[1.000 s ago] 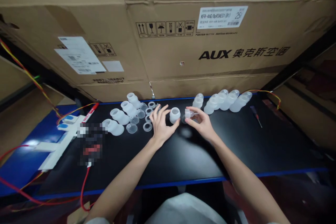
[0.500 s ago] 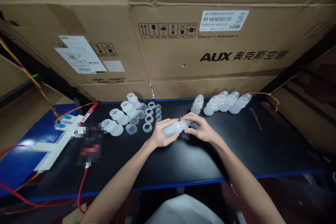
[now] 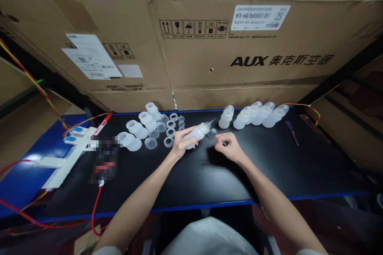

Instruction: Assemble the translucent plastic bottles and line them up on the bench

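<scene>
- Bottle point(image 3: 196, 132) gripped in our left hand point(image 3: 179, 145), nozzle slanting up-right.
- Cap point(image 3: 212, 134) sits below the nozzle, just beside our right hand point(image 3: 230, 150), whose fingers are loosely curled and empty.

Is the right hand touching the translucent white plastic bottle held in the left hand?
Apart. The head view shows bare black table between the right hand and the translucent white plastic bottle, which only the left hand grips.

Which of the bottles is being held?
The nozzle-tipped bottle gripped in the left hand; the other bottles rest on the black table.
</scene>
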{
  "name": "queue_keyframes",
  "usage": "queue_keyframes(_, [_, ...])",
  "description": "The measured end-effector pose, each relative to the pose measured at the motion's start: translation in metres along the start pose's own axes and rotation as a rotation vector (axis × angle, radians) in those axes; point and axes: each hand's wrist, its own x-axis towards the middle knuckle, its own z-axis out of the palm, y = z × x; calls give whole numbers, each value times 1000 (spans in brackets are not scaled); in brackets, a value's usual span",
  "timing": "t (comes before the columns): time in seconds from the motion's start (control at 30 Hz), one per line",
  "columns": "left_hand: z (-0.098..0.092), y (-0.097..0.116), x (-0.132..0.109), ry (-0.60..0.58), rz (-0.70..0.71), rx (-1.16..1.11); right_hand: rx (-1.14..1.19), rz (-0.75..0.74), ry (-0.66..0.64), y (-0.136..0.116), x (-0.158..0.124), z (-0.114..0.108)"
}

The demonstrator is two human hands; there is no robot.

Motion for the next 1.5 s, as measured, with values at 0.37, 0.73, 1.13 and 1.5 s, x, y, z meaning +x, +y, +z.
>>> queue_keyframes(0.37, [-4,2,-6,-255,16,142,-34,43,-1,-7,3,-1])
queue_keyframes(0.73, [6,-16,-6,122,894,862,-370,92,214,6,-2,20])
queue_keyframes(1.13, [0,-31,1,239,761,788,-709,-7,15,23,2,-5])
queue_keyframes(1.5, [4,-23,-4,100,804,771,-258,-45,656,6,4,-7])
